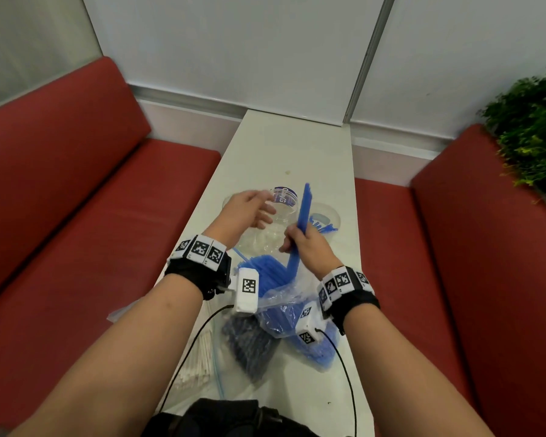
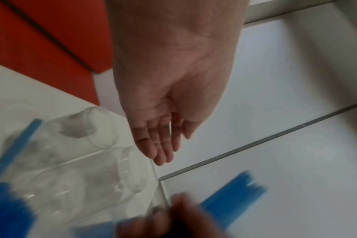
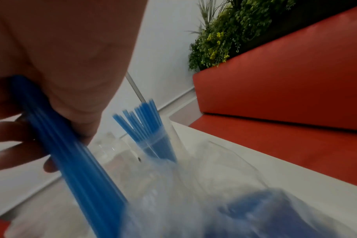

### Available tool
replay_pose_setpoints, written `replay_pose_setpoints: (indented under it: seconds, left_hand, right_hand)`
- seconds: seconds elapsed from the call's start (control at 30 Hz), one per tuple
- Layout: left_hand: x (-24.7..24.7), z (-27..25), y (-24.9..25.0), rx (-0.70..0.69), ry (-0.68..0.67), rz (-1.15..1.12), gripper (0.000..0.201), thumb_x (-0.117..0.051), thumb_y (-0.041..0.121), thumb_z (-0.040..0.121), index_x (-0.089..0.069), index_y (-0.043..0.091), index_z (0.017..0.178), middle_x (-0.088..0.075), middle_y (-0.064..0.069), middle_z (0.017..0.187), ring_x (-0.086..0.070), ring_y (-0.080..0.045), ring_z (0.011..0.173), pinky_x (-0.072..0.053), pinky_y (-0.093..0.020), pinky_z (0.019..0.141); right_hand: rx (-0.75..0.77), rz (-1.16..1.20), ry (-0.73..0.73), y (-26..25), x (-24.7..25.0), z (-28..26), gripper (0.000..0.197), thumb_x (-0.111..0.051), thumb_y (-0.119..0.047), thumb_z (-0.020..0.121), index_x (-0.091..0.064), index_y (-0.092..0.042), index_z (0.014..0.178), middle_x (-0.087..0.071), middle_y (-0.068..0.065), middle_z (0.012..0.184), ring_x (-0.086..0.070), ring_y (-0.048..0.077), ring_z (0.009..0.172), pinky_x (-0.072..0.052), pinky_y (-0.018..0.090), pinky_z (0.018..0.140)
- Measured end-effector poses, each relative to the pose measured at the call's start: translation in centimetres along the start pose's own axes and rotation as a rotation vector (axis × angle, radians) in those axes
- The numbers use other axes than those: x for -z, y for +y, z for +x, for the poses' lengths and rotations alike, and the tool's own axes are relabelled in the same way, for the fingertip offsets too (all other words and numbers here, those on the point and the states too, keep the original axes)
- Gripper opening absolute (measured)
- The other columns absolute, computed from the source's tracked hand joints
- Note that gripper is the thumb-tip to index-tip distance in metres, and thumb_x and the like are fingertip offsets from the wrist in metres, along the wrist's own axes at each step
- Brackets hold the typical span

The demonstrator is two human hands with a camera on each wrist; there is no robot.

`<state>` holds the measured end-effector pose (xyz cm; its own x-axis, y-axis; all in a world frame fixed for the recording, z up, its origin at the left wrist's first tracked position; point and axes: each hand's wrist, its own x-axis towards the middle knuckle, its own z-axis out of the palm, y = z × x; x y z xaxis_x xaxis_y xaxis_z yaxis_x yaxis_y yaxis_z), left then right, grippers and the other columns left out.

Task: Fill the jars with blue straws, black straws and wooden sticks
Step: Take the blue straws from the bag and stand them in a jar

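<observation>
Red benches (image 1: pixel 76 184) flank the white table (image 1: pixel 284 146) where clear jars (image 1: pixel 282 212) stand. My right hand (image 1: pixel 306 244) grips a bundle of blue straws (image 1: pixel 303 216) above their bag (image 1: pixel 284 298); my left hand (image 1: pixel 249 209) hovers with fingers relaxed, empty.

Blue straws (image 1: pixel 304 212) upright; clear jars (image 1: pixel 282 205) behind.

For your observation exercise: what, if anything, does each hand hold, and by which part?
The right hand grips a bundle of blue straws near its lower-middle, upper ends free. The left hand holds nothing; its fingers are relaxed above the clear jars.
</observation>
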<state>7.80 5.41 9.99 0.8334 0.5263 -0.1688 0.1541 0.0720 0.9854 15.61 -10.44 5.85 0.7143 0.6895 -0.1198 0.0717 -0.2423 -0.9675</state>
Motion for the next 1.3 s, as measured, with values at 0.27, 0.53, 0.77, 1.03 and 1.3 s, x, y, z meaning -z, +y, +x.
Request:
replay_pose_setpoints:
  seconds: [0.27, 0.53, 0.77, 1.03, 1.3]
  left_hand:
    - [-3.2, -1.4, -4.7, 0.487, -0.203, -0.464, 0.055, -0.035, 0.043, 0.106, -0.060, -0.004, 0.120, -0.067, -0.020, 0.115, -0.065, -0.032, 0.106, -0.050, -0.041, 0.098]
    - [-5.8, -1.7, -2.9, 0.550, -0.253, -0.891, 0.028, -0.055, 0.014, 0.099, -0.069, -0.009, 0.092, -0.069, -0.019, 0.084, -0.072, -0.027, 0.077, -0.062, -0.033, 0.067]
    - [-5.9, -1.6, -3.0, 0.598, -0.308, -0.519, 0.029, -0.050, 0.029, 0.101, -0.055, 0.009, 0.081, -0.054, -0.001, 0.063, -0.040, -0.006, 0.041, -0.024, -0.014, 0.031]
    - [-5.1, -0.8, -4.0, 0.535, -0.214, -0.359, 0.036, -0.041, 0.030, 0.105, -0.046, 0.009, 0.076, -0.044, -0.001, 0.061, -0.027, -0.005, 0.036, -0.016, -0.015, 0.030]
    - [-4.0, 0.3, -4.1, 0.203, -0.011, 0.111, 0.041, -0.047, 0.035, 0.103, -0.068, 0.002, 0.089, -0.068, -0.010, 0.077, -0.057, -0.017, 0.054, -0.042, -0.024, 0.045]
  right_hand:
    - [0.223, 0.363, 0.015, -9.4, 3.0, 0.3, 0.018, -0.046, -0.016, 0.105, -0.051, -0.010, 0.089, -0.055, 0.002, 0.069, -0.056, 0.029, 0.076, -0.057, 0.030, 0.073]
    - [0.252, 0.326, 0.018, -9.1, 2.8, -1.5, 0.009, -0.058, -0.015, 0.100, -0.061, -0.010, 0.093, -0.064, 0.008, 0.076, -0.067, 0.023, 0.081, -0.057, 0.031, 0.082]
    - [0.237, 0.344, 0.000, -8.7, 3.2, -2.0, 0.020, -0.055, -0.015, 0.103, -0.061, -0.011, 0.085, -0.064, 0.007, 0.073, -0.068, 0.027, 0.081, -0.057, 0.029, 0.078]
    - [0.055, 0.065, -0.078, -10.1, 6.7, -1.4, 0.013, -0.069, -0.020, 0.093, -0.070, -0.007, 0.095, -0.073, 0.020, 0.104, -0.074, 0.028, 0.092, -0.062, 0.033, 0.077]
    - [-0.005, -0.012, -0.127, -11.6, 9.5, 0.3, 0.005, -0.072, -0.012, 0.090, -0.073, -0.008, 0.088, -0.075, 0.022, 0.096, -0.077, 0.035, 0.087, -0.064, 0.031, 0.073]
